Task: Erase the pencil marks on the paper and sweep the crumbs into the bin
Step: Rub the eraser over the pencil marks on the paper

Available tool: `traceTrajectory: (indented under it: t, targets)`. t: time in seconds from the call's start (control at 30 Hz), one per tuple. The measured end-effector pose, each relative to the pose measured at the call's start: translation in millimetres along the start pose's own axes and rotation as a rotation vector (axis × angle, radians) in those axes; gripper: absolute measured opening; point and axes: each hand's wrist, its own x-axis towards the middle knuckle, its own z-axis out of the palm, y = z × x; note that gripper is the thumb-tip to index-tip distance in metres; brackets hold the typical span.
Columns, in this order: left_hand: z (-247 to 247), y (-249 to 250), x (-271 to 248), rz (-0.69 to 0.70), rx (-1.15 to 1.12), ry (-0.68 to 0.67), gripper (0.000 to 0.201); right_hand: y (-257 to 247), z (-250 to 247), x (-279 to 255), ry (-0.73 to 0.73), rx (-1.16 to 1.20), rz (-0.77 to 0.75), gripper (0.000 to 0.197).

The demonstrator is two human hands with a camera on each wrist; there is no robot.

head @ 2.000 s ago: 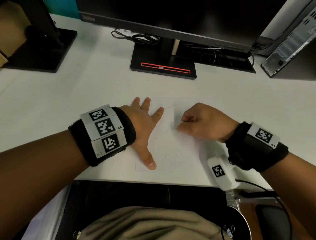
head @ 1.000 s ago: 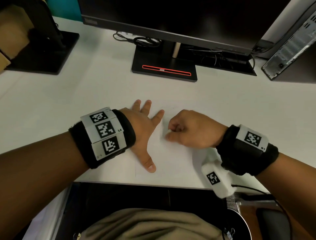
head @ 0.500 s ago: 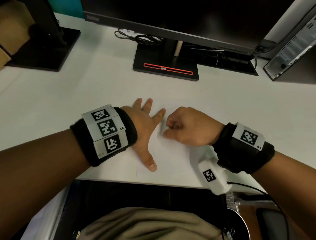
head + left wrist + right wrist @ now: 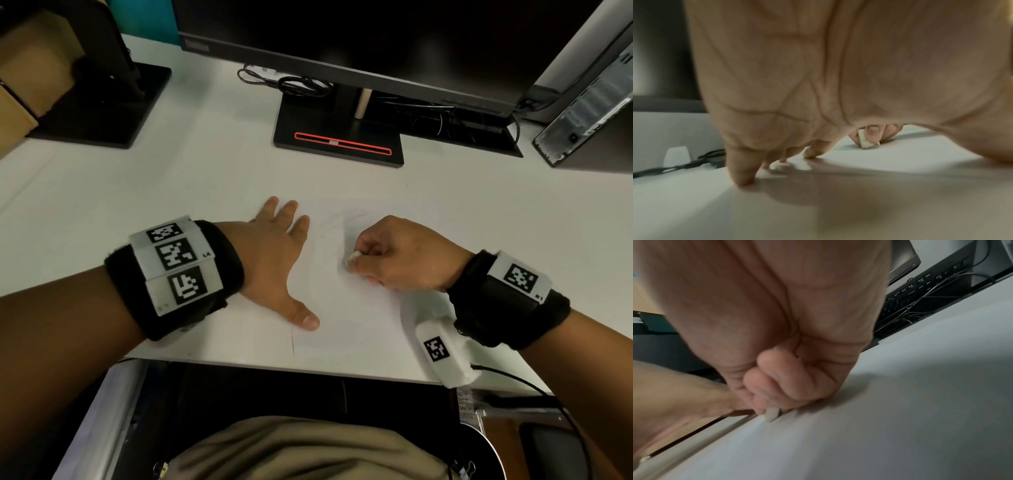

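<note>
Both hands on the desk, centre of the head view. Left hand [image 4: 274, 253] lies spread flat, fingers straight, palm and fingertips pressing the paper [image 4: 342, 318] down; it grips nothing. Right hand [image 4: 404, 260] is curled into a loose fist, thumb and forefinger pinching a small white eraser [image 4: 354, 256] whose lower end meets the sheet. The left wrist view shows that eraser [image 4: 867, 142] upright, grey-smudged at the tip, thumb nail against its side.

Paper is white on a white desk [image 4: 137, 205], so its edges are hard to trace; one edge shows lower centre, near the thumb. Faint pencil marks [image 4: 337, 222] sit just above the eraser, between the two hands.

Step in hand, as I judge it: rubbing out, well short of finished. No crumbs can be made out at this sharpness. No bin plainly identifiable; a dark round rim at lower right may be one, cannot tell.

To do it well:
- keep the left palm down close beside the rubbed patch, so the sheet cannot buckle;
- stroke short and away from the anchoring hand;
- press lightly, since the smudged tip could smear;
- turn to a clean corner.

Monitor stand [image 4: 339, 140] sits upper centre, well apart.
</note>
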Motion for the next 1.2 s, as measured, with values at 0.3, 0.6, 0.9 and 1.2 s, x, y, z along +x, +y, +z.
traceTrajectory:
  t: [0.3, 0.6, 0.9, 1.2]
  targets:
    - [-0.4, 0.2, 0.6, -0.014, 0.036, -0.020, 0.152, -7.8, 3.8, -9.8, -0.046, -0.157, -0.111, 0.032]
    - [-3.4, 2.7, -0.9, -0.016, 0.059, -0.022, 0.152, 0.1, -1.4, -17.7, -0.066, -0.124, -0.082, 0.034]
    - [-4.6, 3.0, 0.3, -0.024, 0.077, -0.031, 0.154, -10.4, 2.4, -11.1, -0.054, -0.117, -0.075, 0.032]
    - [-4.1, 3.4, 1.0, -0.025, 0.078, -0.028, 0.154, -23.2, 6.4, 1.2, -0.038, -0.122, -0.105, 0.031]
